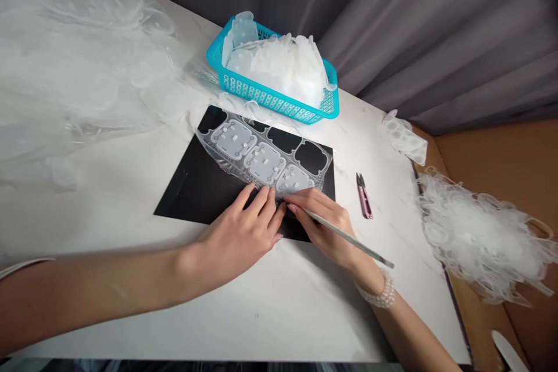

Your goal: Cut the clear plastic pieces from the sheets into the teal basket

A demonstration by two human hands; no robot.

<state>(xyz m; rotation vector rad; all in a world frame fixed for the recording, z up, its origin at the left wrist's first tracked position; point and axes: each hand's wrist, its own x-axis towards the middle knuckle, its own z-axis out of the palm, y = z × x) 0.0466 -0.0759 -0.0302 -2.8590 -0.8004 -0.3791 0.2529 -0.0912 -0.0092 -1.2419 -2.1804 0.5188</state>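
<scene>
A translucent molded sheet point(264, 161) with rounded-square pieces and some cut-out openings lies on a black mat point(187, 192). Across the near edge of the sheet rests my left hand point(239, 229), its fingers stretched out and pressing down. My right hand point(325, 224) is closed in a pen-like grip on a slim grey metal tool point(349, 238). The tool's tip is beside my left fingertips at the sheet's near edge, mostly hidden by my fingers, so its exact kind does not show.
Behind the mat stands a turquoise basket point(270, 99) filled with translucent pieces. Pink thread snips point(364, 196) lie to the right. A large heap of translucent sheets point(78, 64) covers the left side. Stringy offcuts point(479, 238) pile up at the table's right edge, near a crumpled scrap point(405, 136).
</scene>
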